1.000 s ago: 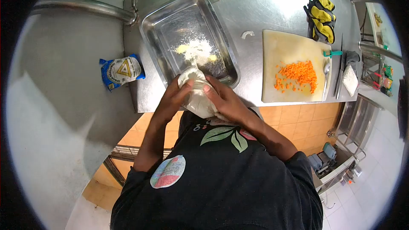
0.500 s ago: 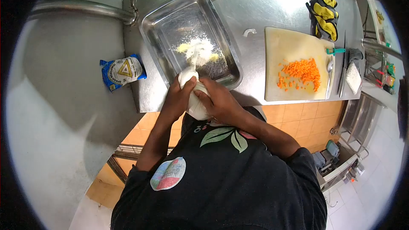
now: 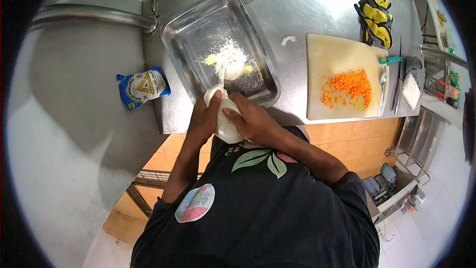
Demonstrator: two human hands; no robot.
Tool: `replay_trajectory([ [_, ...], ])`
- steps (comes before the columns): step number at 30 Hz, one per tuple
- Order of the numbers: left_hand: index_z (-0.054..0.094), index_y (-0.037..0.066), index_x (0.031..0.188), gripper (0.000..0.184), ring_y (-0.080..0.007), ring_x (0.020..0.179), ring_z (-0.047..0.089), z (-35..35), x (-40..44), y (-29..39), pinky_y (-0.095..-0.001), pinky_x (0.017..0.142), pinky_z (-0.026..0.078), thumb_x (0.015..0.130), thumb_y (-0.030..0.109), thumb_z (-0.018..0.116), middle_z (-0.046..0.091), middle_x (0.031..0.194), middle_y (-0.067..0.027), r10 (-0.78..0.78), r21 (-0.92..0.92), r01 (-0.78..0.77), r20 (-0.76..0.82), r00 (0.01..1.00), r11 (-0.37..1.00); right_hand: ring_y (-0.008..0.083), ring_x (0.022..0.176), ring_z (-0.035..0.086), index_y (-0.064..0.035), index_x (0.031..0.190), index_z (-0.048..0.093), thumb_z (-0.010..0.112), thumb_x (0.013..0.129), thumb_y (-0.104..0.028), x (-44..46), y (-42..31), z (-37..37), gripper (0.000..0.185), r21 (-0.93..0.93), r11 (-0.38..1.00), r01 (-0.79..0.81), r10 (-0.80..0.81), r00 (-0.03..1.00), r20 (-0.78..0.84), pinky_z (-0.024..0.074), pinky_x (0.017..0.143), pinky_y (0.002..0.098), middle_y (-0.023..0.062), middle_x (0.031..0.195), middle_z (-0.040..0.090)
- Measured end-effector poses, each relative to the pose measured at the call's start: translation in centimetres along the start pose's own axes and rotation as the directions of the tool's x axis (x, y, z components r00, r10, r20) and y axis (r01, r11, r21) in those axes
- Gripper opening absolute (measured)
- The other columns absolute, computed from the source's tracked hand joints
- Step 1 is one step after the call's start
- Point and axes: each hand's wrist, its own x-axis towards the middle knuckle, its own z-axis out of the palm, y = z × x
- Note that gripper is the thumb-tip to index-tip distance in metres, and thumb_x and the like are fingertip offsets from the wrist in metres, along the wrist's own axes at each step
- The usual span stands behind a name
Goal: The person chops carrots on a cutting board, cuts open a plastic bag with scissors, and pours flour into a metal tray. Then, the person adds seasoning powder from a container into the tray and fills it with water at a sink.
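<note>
A full white bag [image 3: 227, 125], perhaps plastic or cloth, is between my two hands at the near edge of the metal tray. My left hand [image 3: 205, 116] grips it from the left, thumb on top. From the right, my right hand [image 3: 253, 119] wraps round the same bag with bent fingers. The bag's twisted neck points away from me, over the tray [image 3: 191, 44]. White powder [image 3: 230, 58] lies heaped on the tray's bottom, with small yellow patches [image 3: 210, 59] at its sides. The bag's underside is hidden.
Right of the tray, a cutting board [image 3: 322, 54] bears diced carrot [image 3: 352, 87], a spoon [image 3: 382, 87] and a teal-handled tool [image 3: 389, 60]. A knife [image 3: 398, 89] lies beyond it. A blue-and-white packet [image 3: 145, 88] stands left; a yellow-black pouch [image 3: 376, 17] lies at the back right.
Both hands and the bag have shifted very slightly to the left and toward me. Both hands stay on the bag. The view has tilted a little.
</note>
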Motion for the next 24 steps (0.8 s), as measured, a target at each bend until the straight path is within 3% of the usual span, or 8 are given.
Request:
replay_trajectory([
  [3, 0.058, -0.003, 0.113, 0.041, -0.0186, 0.087, 0.061, -0.2, -0.3, 0.7, -0.0318, 0.076, 0.048, 0.096, 0.034, 0.05, 0.064, 0.096, -0.0135, -0.031, 0.035, 0.03, 0.043, 0.999, 0.999, 0.0396, 0.081, 0.062, 0.0029, 0.114, 0.048, 0.051, 0.095, -0.02, -0.1, 0.0, 0.1, 0.03, 0.015, 1.0, -0.018, 0.018, 1.0, 0.001, 0.0462, 0.07, 0.0432, 0.0251, 0.088, 0.062],
  [6, 0.057, -0.003, 0.114, 0.042, -0.017, 0.091, 0.06, -0.1, -0.3, 0.1, -0.0309, 0.078, 0.047, 0.096, 0.034, 0.05, 0.064, 0.098, -0.0118, -0.04, 0.011, 0.039, 0.021, 0.999, 0.999, 0.0392, 0.087, 0.062, 0.0031, 0.114, 0.048, 0.052, 0.094, -0.021, -0.2, -0.5, -0.4, 0.031, 0.011, 0.999, -0.049, 0.049, 0.998, 0.025, 0.0462, 0.073, 0.0434, 0.0261, 0.097, 0.061],
  [9, 0.056, -0.002, 0.117, 0.041, -0.0156, 0.095, 0.058, 0.9, -1.3, 0.9, -0.0295, 0.081, 0.046, 0.097, 0.033, 0.05, 0.063, 0.101, -0.0095, 0.025, -0.168, -0.03, -0.032, 0.999, 0.985, 0.0395, 0.098, 0.06, 0.0026, 0.12, 0.046, 0.055, 0.093, -0.022, 0.0, -0.8, -1.5, 0.038, -0.099, 0.994, 0.037, -0.03, 0.997, 0.071, 0.0465, 0.08, 0.0421, 0.0264, 0.111, 0.058],
  [12, 0.055, -0.001, 0.119, 0.039, -0.0129, 0.095, 0.056, 0.1, -1.5, 0.2, -0.0276, 0.082, 0.044, 0.098, 0.032, 0.05, 0.062, 0.102, -0.0071, 0.107, -0.39, -0.085, 0.035, 0.994, 0.917, 0.0397, 0.109, 0.056, 0.0005, 0.131, 0.042, 0.059, 0.091, -0.02, -0.5, -1.0, -2.7, 0.048, -0.14, 0.988, 0.07, -0.062, 0.996, 0.066, 0.0451, 0.089, 0.041, 0.0255, 0.122, 0.054],
  [15, 0.056, -0.001, 0.119, 0.036, -0.0107, 0.092, 0.054, -0.4, -2.0, 0.1, -0.0256, 0.082, 0.042, 0.098, 0.028, 0.051, 0.061, 0.101, -0.0058, 0.28, -0.214, -0.256, 0.091, 0.956, 0.943, 0.0436, 0.103, 0.057, -0.0001, 0.135, 0.036, 0.059, 0.09, -0.024, -0.7, 0.4, -3.3, 0.056, -0.18, 0.949, 0.26, -0.268, 0.963, -0.025, 0.0472, 0.086, 0.0455, 0.0276, 0.115, 0.056],
  [16, 0.058, -0.002, 0.115, 0.031, -0.0092, 0.09, 0.052, -0.5, -2.2, 0.4, -0.0245, 0.081, 0.042, 0.096, 0.023, 0.055, 0.06, 0.099, -0.0047, 0.308, -0.179, -0.294, 0.053, 0.95, 0.939, 0.0417, 0.105, 0.057, -0.0053, 0.14, 0.034, 0.061, 0.089, -0.024, -1.0, 0.1, -3.9, 0.06, -0.212, 0.935, 0.286, -0.297, 0.955, -0.022, 0.0478, 0.086, 0.0437, 0.0257, 0.116, 0.056],
  [19, 0.061, -0.004, 0.111, 0.026, -0.0093, 0.09, 0.053, -0.3, -2.4, 0.5, -0.024, 0.081, 0.042, 0.093, 0.016, 0.059, 0.061, 0.097, -0.0041, 0.451, -0.183, -0.454, -0.059, 0.89, 0.872, 0.0356, 0.112, 0.056, -0.006, 0.137, 0.042, 0.063, 0.087, -0.011, -1.3, -1.5, -5.4, 0.055, -0.185, 0.961, 0.206, -0.201, 0.979, 0.045, 0.045, 0.092, 0.0383, 0.0208, 0.125, 0.054],
  [24, 0.066, -0.006, 0.103, 0.022, -0.0099, 0.083, 0.057, -1.1, -3.3, 1.6, -0.0229, 0.076, 0.044, 0.084, 0.006, 0.068, 0.064, 0.089, -0.004, 0.485, -0.235, -0.5, -0.122, 0.866, 0.833, 0.0337, 0.11, 0.056, -0.007, 0.135, 0.046, 0.063, 0.086, -0.009, -0.7, -2.4, -7.0, 0.051, -0.165, 0.927, 0.336, -0.325, 0.942, 0.089, 0.0453, 0.091, 0.0369, 0.0201, 0.123, 0.055],
])
